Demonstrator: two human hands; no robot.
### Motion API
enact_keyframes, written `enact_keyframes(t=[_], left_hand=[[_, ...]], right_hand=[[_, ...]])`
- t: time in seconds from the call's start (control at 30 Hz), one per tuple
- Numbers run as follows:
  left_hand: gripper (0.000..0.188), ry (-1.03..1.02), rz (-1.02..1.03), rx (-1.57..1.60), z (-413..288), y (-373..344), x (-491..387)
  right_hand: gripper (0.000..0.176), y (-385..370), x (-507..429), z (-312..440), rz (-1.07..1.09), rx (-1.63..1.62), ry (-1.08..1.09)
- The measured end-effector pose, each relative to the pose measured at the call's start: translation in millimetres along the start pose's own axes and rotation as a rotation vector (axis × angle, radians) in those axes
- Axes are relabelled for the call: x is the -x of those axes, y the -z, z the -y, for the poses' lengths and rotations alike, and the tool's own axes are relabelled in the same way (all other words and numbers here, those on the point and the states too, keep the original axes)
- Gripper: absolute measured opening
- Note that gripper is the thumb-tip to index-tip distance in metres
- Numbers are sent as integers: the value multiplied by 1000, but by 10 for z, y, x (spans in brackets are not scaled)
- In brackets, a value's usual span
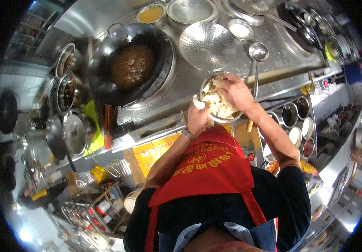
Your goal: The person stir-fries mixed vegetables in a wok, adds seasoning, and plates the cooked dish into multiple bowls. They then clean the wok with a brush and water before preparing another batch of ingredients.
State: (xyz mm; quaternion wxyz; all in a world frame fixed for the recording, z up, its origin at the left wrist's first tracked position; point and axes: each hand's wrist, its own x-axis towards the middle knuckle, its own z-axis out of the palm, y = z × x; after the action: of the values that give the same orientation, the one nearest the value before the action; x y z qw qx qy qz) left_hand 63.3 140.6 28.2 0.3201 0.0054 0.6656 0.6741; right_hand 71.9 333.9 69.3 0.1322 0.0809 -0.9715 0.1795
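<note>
A steel bowl [238, 117] of pale cut pieces [217, 102] is in front of my red apron. My left hand [197, 118] grips its left side, with a whitish piece beside the fingers. My right hand [235, 91] reaches over the rim, its fingers among the pieces; whether they pinch any is hidden. Farther left, a black wok [100, 67] holds bubbling brown liquid [132, 66]. A perforated steel strainer [207, 45] lies beyond the bowl. To the right rests a steel ladle [258, 52], its wooden handle end passing by my right forearm.
Steel bowls [66, 91] and a lidded pot [75, 134] stand left of the wok. Behind the strainer are a basin of liquid [193, 11], a bowl of yellow liquid [151, 14] and a bowl of white stuff [239, 29]. Seasoning containers [290, 115] stand at the right.
</note>
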Motion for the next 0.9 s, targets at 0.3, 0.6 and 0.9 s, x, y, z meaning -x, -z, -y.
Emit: enact_keyframes(t=[0.3,0.6,0.9], left_hand=[[27,37,-198,100,-192,-270,-527],[31,34,-216,86,-267,-394,-759],[26,-101,-260,111,-82,-369,-977]], right_hand=[[17,-330,-543,-691,16,103,236],[25,-359,-688,-950,141,100,219],[8,-326,-811,-1077,63,-488,-243]])
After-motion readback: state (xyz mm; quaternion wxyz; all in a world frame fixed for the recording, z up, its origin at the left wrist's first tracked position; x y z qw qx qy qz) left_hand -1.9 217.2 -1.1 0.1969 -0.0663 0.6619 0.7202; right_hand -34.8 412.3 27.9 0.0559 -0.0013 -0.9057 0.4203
